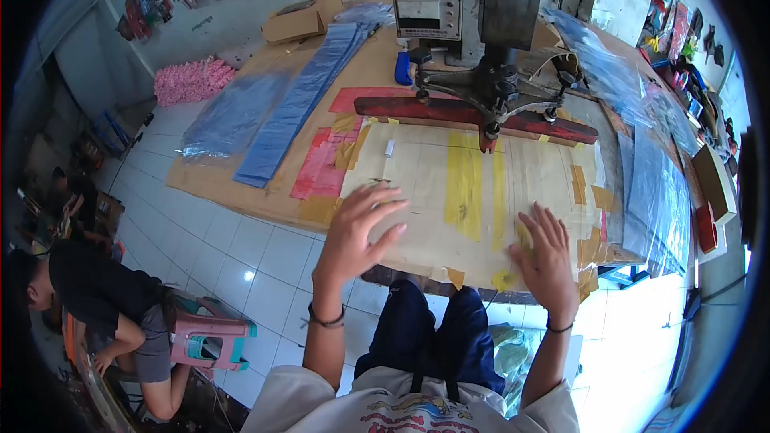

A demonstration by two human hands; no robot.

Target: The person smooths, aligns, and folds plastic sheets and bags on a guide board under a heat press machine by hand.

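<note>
Both left hand [365, 228] and right hand [545, 258], grip wide, are over the taped sheet [421, 180].

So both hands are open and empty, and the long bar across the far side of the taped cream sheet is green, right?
Not quite: the long bar across the far side of the taped cream sheet is red, not green, as the head view shows. The left hand and right hand are indeed open and empty.
</note>
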